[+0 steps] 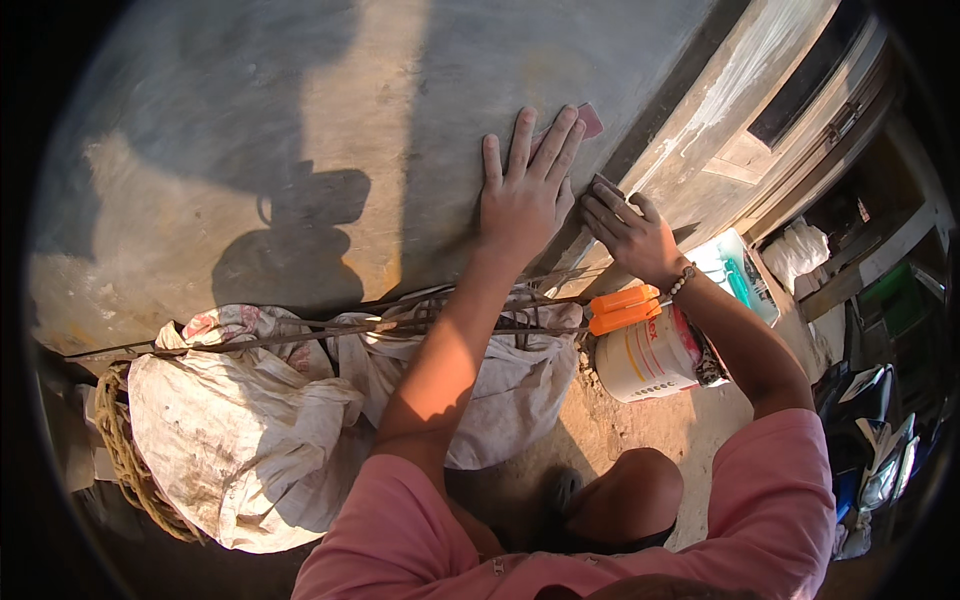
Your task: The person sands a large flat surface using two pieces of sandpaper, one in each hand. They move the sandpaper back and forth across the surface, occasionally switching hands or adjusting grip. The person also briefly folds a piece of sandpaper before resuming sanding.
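My left hand (pixel 522 200) lies flat against the grey wall (pixel 455 120), fingers stretched and apart. Under its fingertips is a reddish piece of sandpaper (pixel 591 122), one corner sticking out past the fingers. My right hand (pixel 636 235), a beaded bracelet at its wrist, is closed at the wall's edge by the pale frame (pixel 685 135). A dark brownish piece, seemingly sandpaper (pixel 606 186), shows at its fingertips; the rest is hidden by the hand. Below my right hand, orange handles (pixel 624 308) top long thin metal rods (pixel 400 325) that run along the wall.
White sacks (pixel 235 440) are piled at the wall's foot, with a coiled rope (pixel 135 450) on their left. Near my right forearm stand a white bucket (pixel 640 362) and a pale tray (pixel 735 268) holding a green object. A motorbike (pixel 880 450) is at the far right.
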A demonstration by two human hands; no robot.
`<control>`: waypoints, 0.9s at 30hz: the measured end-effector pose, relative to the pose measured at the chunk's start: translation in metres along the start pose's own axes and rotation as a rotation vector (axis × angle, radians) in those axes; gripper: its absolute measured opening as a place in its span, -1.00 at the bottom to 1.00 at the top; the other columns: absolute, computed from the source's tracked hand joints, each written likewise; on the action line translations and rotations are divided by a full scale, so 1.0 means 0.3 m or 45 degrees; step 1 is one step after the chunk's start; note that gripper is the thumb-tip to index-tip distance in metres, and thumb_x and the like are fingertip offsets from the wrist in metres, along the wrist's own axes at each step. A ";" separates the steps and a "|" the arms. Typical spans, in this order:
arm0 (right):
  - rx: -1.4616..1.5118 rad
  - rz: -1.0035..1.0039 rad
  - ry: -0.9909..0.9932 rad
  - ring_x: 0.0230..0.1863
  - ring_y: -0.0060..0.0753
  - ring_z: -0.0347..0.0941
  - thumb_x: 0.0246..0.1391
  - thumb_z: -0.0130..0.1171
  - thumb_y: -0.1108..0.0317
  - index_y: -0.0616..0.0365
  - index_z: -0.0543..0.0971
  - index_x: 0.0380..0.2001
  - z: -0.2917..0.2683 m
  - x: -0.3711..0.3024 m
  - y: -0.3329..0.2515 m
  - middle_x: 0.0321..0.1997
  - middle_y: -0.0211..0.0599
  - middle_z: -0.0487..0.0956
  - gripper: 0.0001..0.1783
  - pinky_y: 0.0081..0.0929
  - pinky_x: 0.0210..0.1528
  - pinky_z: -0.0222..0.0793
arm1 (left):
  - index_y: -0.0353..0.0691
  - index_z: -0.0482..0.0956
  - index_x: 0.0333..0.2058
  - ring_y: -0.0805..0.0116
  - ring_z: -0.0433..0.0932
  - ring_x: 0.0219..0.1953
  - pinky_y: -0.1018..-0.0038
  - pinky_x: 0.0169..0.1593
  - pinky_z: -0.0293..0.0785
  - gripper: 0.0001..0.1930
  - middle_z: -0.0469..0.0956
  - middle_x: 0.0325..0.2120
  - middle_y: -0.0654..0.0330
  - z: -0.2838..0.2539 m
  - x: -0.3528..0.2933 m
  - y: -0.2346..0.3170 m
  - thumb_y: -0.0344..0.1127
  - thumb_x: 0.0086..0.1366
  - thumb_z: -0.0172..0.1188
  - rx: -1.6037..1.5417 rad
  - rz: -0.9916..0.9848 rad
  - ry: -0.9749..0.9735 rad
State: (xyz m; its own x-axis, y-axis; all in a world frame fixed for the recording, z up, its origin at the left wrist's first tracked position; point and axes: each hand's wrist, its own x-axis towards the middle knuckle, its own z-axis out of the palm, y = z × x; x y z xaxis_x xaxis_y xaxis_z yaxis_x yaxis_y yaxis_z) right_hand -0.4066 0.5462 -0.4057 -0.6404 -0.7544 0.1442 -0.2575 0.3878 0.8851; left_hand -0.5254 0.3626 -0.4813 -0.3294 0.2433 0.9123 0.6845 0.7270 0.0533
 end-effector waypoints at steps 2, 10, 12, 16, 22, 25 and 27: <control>-0.005 0.205 0.047 0.45 -0.47 0.41 0.22 0.24 0.25 -0.11 0.73 0.01 -0.015 0.011 0.032 0.26 -0.56 0.65 -0.69 -0.32 0.20 0.32 | 0.15 0.16 0.57 -0.15 0.06 0.57 -0.46 0.41 0.07 -0.14 -0.01 0.62 0.40 0.003 -0.001 -0.003 0.02 0.32 0.24 -0.001 0.006 0.010; 0.080 0.338 0.148 0.42 -0.47 0.43 0.31 0.26 0.18 -0.08 0.71 -0.03 0.016 0.003 0.001 0.25 -0.57 0.66 -0.76 -0.31 0.18 0.35 | 0.17 0.17 0.56 -0.13 0.03 0.59 -0.46 0.38 0.11 -0.17 -0.02 0.62 0.44 0.018 0.000 0.006 0.02 0.34 0.20 0.011 -0.005 0.037; 0.084 0.209 -0.035 0.45 -0.46 0.41 0.33 0.21 0.19 -0.08 0.72 0.00 0.010 0.017 -0.081 0.27 -0.55 0.65 -0.74 -0.31 0.18 0.38 | 0.17 0.18 0.56 -0.13 0.03 0.59 -0.44 0.40 0.09 -0.18 -0.01 0.62 0.43 0.016 -0.002 0.003 0.01 0.34 0.20 0.020 0.003 0.035; 0.048 0.146 0.139 0.44 -0.51 0.42 0.30 0.25 0.16 -0.09 0.72 0.01 -0.023 0.033 -0.023 0.26 -0.59 0.66 -0.72 -0.37 0.16 0.34 | 0.17 0.19 0.55 -0.13 0.04 0.58 -0.41 0.41 0.09 -0.17 -0.01 0.62 0.43 0.007 -0.003 -0.008 0.01 0.33 0.21 0.005 0.024 0.031; -0.008 0.505 0.165 0.31 -0.64 0.52 0.25 0.34 0.05 -0.17 0.75 -0.03 0.017 0.008 0.067 0.19 -0.69 0.71 -0.72 -0.39 0.19 0.22 | 0.17 0.19 0.55 -0.11 0.03 0.59 -0.42 0.40 0.14 -0.16 0.00 0.62 0.43 0.017 -0.008 -0.003 0.00 0.32 0.24 0.000 0.009 0.063; 0.180 0.035 0.151 0.34 -0.52 0.52 0.18 0.32 0.23 -0.06 0.75 -0.07 0.083 0.011 -0.094 0.12 -0.49 0.72 -0.74 -0.39 0.11 0.44 | 0.18 0.20 0.55 -0.10 0.04 0.59 -0.42 0.40 0.14 -0.18 0.01 0.61 0.43 0.020 -0.010 -0.004 -0.01 0.33 0.23 0.022 0.017 0.051; 0.271 0.001 0.033 0.33 -0.46 0.54 0.09 0.28 0.30 -0.01 0.74 -0.10 0.110 -0.003 -0.139 0.09 -0.44 0.73 -0.71 -0.38 0.17 0.45 | 0.18 0.20 0.55 -0.10 0.04 0.59 -0.41 0.40 0.14 -0.18 0.00 0.62 0.43 0.018 -0.011 -0.007 -0.01 0.34 0.23 0.013 0.016 0.056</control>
State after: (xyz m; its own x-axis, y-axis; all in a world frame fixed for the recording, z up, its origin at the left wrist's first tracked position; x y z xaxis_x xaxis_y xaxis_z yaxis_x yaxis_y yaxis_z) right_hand -0.4191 0.5483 -0.4575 -0.6222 -0.7666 0.1585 -0.4062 0.4893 0.7718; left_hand -0.5292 0.3637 -0.4867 -0.2914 0.2242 0.9300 0.6817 0.7307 0.0374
